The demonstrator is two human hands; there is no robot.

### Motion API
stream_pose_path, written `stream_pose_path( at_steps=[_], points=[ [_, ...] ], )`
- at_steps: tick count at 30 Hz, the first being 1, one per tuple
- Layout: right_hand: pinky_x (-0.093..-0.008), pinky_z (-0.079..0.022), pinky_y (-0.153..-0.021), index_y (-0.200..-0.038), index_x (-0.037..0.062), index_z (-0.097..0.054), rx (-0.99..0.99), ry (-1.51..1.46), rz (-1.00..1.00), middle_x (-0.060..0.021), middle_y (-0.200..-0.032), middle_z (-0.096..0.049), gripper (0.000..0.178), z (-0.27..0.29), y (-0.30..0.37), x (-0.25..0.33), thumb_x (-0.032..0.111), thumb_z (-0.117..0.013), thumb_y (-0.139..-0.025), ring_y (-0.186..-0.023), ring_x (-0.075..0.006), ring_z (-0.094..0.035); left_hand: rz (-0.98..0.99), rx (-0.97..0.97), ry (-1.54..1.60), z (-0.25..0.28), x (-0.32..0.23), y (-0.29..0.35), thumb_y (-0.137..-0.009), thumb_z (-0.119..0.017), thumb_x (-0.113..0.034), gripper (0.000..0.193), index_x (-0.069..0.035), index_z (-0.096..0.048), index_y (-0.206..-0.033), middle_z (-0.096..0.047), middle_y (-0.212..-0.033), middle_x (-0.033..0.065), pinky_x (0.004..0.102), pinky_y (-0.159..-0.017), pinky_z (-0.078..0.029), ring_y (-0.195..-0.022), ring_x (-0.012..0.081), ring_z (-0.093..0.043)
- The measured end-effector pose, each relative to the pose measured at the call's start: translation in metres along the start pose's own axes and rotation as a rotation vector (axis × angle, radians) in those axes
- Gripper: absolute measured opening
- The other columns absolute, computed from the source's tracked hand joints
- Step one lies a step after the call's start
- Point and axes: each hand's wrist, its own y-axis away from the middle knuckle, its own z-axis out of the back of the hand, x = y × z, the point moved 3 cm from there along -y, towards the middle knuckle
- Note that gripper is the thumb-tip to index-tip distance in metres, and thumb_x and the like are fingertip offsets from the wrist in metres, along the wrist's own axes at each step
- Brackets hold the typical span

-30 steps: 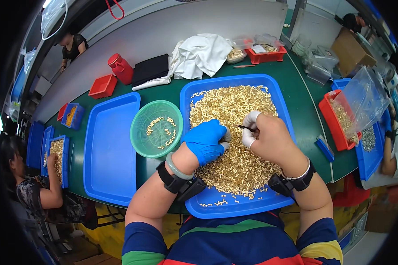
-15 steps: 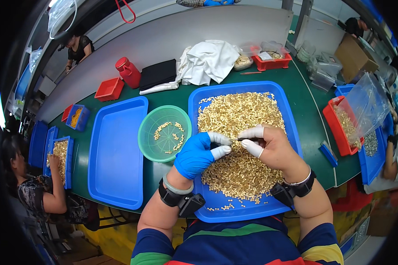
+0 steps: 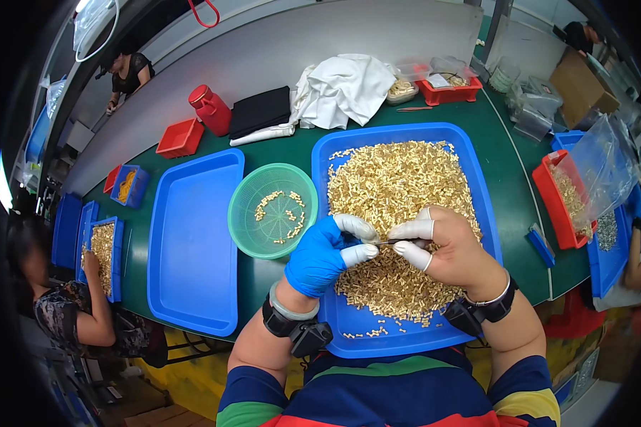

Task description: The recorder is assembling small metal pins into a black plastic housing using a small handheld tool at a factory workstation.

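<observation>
In a blue tray [image 3: 369,346] in front of me lies a heap of small gold-coloured metal pieces [image 3: 406,174], narrow in the middle. Above the heap, both my hands meet fingertip to fingertip. My left hand [image 3: 319,250], in a blue glove with white finger cots, pinches its thumb and forefinger together; any piece between them is too small to make out. White cots also cover the fingertips of my right hand [image 3: 457,248], which grips a thin dark tool [image 3: 389,242] pointing toward the left fingertips. Left of the tray, a green plastic colander [image 3: 243,191] holds some gold-coloured pieces.
A second blue tray [image 3: 192,249] lies left of the colander. Behind stand a red flask [image 3: 211,114], a red bin [image 3: 180,138], folded black cloth [image 3: 261,114] and white cloth [image 3: 345,89]. At right are a red box [image 3: 577,235] and a blue-handled object [image 3: 540,246]. A co-worker [image 3: 64,306] sits at left.
My two hands stay together over the heap, and the dark tool now shows more between them. The whole scene has shifted slightly to the right in view.
</observation>
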Motion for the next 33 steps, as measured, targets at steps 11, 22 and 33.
stream_pose_path(
  at_steps=[11, 22, 33],
  points=[
    [-0.0278, -0.038, -0.052, -0.084, 0.0080, -0.066, 0.048, -0.022, 0.022, -0.0046, -0.062, -0.053, 0.017, -0.0010, -0.0006, 0.0005, 0.005, -0.066, -0.067, -0.057, -0.0173, -0.050, 0.022, 0.067, 0.071, 0.0004, 0.0030, 0.0002, -0.068, -0.065, 0.007, 0.033, -0.003, -0.052, -0.096, -0.057, -0.084, 0.0057, 0.0246, -0.068, -0.047, -0.079, 0.0144, -0.056],
    [-0.0297, -0.039, -0.052, -0.085, 0.0090, -0.065, 0.045, -0.053, 0.006, -0.0053, -0.062, -0.052, 0.017, -0.0004, 0.0030, 0.0022, 0.007, -0.065, -0.069, -0.058, -0.0189, -0.050, 0.005, 0.161, 0.113, 0.0036, 0.0066, 0.0010, -0.072, -0.065, 0.001, 0.034, 0.000, -0.050, -0.102, -0.057, -0.087, 0.0070, 0.0241, -0.070, -0.047, -0.081, 0.0143, -0.057],
    [-0.0320, -0.039, -0.053, -0.082, 0.0088, -0.064, -0.006, 0.082, 0.170, -0.0047, -0.060, -0.049, 0.014, 0.0008, 0.0007, 0.0055, 0.009, -0.066, -0.068, -0.057, -0.0209, -0.049, 0.027, 0.068, -0.003, -0.0021, 0.0018, 0.0044, -0.069, -0.065, 0.007, 0.032, -0.003, -0.052, -0.096, -0.056, -0.085, 0.0051, 0.0261, -0.070, -0.047, -0.079, 0.0143, -0.055]
  ],
)
